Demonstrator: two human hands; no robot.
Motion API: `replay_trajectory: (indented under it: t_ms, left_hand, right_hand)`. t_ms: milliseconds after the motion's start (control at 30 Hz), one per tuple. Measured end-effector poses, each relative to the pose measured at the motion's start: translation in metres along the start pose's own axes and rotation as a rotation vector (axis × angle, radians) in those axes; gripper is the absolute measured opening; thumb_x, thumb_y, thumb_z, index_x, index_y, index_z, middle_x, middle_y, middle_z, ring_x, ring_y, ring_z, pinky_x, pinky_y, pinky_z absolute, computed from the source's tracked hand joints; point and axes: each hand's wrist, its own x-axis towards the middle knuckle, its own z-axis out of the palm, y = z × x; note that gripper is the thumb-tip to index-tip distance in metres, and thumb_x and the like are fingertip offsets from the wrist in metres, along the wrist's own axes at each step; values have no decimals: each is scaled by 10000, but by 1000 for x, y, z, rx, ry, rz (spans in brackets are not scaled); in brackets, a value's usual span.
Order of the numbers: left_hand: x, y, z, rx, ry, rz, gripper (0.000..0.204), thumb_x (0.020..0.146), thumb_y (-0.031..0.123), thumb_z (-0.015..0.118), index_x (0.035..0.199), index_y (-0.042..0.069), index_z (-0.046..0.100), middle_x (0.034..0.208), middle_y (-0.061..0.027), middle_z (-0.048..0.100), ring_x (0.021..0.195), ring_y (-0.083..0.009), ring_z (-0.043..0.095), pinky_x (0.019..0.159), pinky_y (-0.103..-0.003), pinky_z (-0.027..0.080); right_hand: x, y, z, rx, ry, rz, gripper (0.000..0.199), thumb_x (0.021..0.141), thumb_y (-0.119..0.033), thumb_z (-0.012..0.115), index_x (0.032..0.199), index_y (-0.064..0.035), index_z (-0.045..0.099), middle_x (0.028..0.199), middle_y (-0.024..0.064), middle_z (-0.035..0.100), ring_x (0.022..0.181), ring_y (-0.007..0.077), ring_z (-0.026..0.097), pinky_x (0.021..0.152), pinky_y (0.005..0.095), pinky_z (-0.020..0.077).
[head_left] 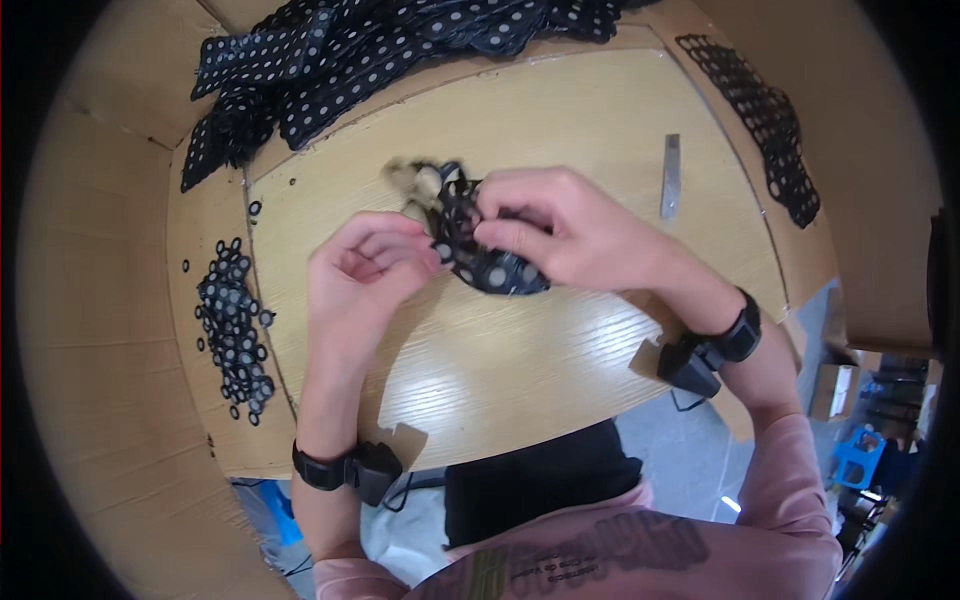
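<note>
At centre frame, both the left hand (pixel 365 265) and right hand (pixel 560 230) pinch a black perforated sheet (pixel 480 262), which could tear if tugged unevenly.

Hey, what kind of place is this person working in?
Probably a small workshop bench: a pile of black rings on cardboard, punched black sheets heaped behind, and both hands working one sheet on a wooden board.

The person wears a pink top with rolled-up sleeves. Each wrist has a black band (pixel 318 470) with a small black box (pixel 690 367).
</note>
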Motion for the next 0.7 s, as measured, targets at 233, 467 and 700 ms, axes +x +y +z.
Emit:
replay_trajectory:
  t_ms: [233, 467, 700]
  left_hand:
    - [-3, 25, -47, 402, 305, 274, 196, 818, -56, 650, 1014, -51, 643, 925, -113, 692, 838, -156, 666, 799, -247, 509]
    - [-13, 33, -107, 1355, 865, 28, 135, 769, 85, 742, 858, -8, 701, 737, -106, 689, 677, -142, 653, 654, -289, 514]
    - [9, 17, -37, 922, 561, 427, 123, 872, 91, 675, 952, -3, 675, 793, -57, 664, 740, -111, 622, 667, -233, 489]
  right_hand:
    - [8, 12, -15, -49, 147, 56, 161, 885, -98, 600, 793, 33, 582, 596, 132, 516, 531, 168, 446, 528, 330, 378]
    - [2, 13, -11, -69, 211, 42, 192, 908, -134, 581, 862, 45, 630, 626, 165, 556, 565, 180, 502, 571, 343, 413]
    - [6, 12, -4, 122, 217, 124, 208, 930, -144, 564, 863, 39, 638, 652, 96, 596, 578, 133, 515, 560, 307, 416]
